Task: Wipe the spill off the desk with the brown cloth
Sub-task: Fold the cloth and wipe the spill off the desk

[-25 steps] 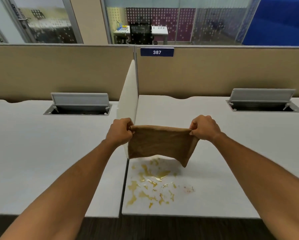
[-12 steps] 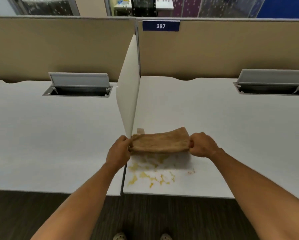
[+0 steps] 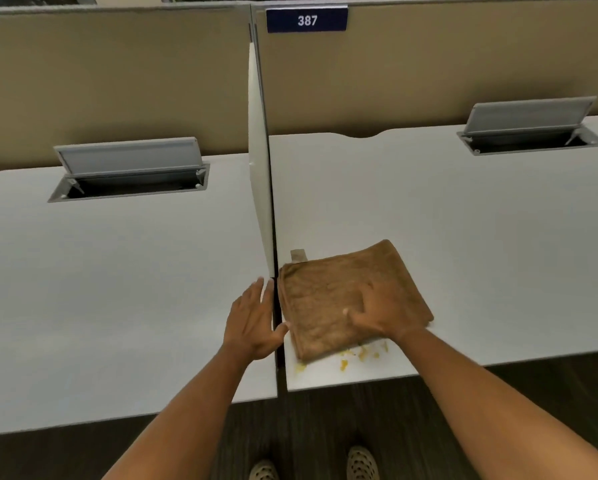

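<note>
**Cloth down, spill's near edge still showing**

Your right hand [image 3: 382, 311] lies flat on the brown cloth [image 3: 346, 299], fingers spread and pressing, pinching nothing. Your left hand [image 3: 256, 318] rests open, fingers loosely together, beside the gap between benches. The folded cloth lies on the right bench [image 3: 463, 237], by the white divider [image 3: 261, 188], its long axis running from near left to far right. Yellow spill [image 3: 356, 356] shows at its near edge: a push toward you could send liquid over the bench front or into the gap

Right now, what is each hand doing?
Left hand: open, fingers spread, holding nothing, beside the brown cloth.
Right hand: open, palm flat on the cloth, gripping nothing.
</note>
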Available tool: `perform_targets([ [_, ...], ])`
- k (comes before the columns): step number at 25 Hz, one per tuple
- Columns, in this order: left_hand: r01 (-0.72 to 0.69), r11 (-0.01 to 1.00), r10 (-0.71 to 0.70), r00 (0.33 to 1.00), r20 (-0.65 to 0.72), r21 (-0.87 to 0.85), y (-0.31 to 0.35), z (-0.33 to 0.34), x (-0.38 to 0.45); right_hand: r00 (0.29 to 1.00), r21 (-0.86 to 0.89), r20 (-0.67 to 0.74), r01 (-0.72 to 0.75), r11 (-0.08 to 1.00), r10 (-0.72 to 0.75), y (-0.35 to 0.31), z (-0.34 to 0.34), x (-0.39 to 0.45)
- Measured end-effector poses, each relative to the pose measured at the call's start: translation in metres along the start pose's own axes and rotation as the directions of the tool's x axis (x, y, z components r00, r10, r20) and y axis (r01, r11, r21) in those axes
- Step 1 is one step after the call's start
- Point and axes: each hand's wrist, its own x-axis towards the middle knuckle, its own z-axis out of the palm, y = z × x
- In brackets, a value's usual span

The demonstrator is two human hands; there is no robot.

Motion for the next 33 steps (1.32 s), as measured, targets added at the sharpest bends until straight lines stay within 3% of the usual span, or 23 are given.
perform_targets([
  [3, -0.039, 0.999, 0.038, 0.999, -0.023, -0.034, -0.011, 0.015, 0.013, 1.0, -0.015, 0.026, -0.001, 1.0, 0.001, -0.034, 0.035, 0.014],
  [8, -0.032, 0.999, 0.032, 0.999, -0.037, -0.017, -0.043, 0.046, 0.019, 0.996, -0.165, -0.08, 0.036, 0.986, -0.05, -0.049, 0.077, 0.042],
  [13, 0.029, 0.995, -0.036, 0.996, 0.078, 0.092, -0.071, 0.08, 0.019, 0.973, -0.153, -0.223, 0.018, 0.988, -0.052, -0.047, 0.098, 0.049],
  [18, 0.011, 0.993, -0.019, 0.997, 0.069, 0.115, -0.083, 0.096, 0.023, 0.966, -0.142, -0.26, -0.043, 0.989, 0.005, -0.05, 0.101, 0.063],
  [25, -0.004, 0.993, -0.003, 0.998, 0.063, 0.114, -0.085, 0.097, 0.021, 0.958, -0.131, -0.283, -0.081, 0.988, 0.041, -0.063, 0.109, 0.046],
  [29, -0.014, 0.995, 0.008, 0.998, 0.057, 0.095, -0.088, 0.096, 0.021, 0.977, -0.137, -0.213, -0.063, 0.989, 0.033, -0.067, 0.116, 0.021],
  [33, -0.017, 0.995, 0.015, 1.0, 0.021, 0.096, -0.088, 0.098, 0.022, 0.984, -0.129, -0.169, -0.08, 0.988, 0.058, -0.063, 0.1, 0.057],
])
